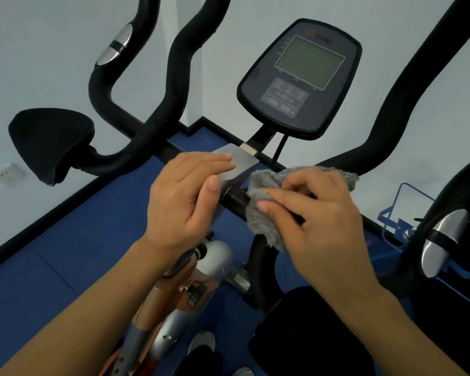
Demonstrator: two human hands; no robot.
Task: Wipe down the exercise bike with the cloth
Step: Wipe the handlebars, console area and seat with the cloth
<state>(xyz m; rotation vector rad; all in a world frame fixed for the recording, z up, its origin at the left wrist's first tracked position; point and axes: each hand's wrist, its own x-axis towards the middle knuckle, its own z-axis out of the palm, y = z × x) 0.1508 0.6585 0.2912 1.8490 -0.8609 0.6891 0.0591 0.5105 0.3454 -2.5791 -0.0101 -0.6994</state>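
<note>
The exercise bike fills the view: black handlebars [174, 77], a console [301, 77] with a grey screen at upper centre, and a silver clamp block [239, 161] where the bars meet the stem. My left hand [185, 196] rests on that silver block, thumb against its near face, holding nothing else. My right hand [315, 213] presses a fluffy grey cloth [261, 207] around the black bar [236, 198] just right of the block. The cloth wraps the bar and hides it there.
A black padded elbow rest [49, 142] juts out at left. The orange and silver frame [190, 289] drops below my hands, with the black saddle [304, 335] at lower right. Blue floor [52, 267] meets white walls. A blue metal rack [402, 213] stands at right.
</note>
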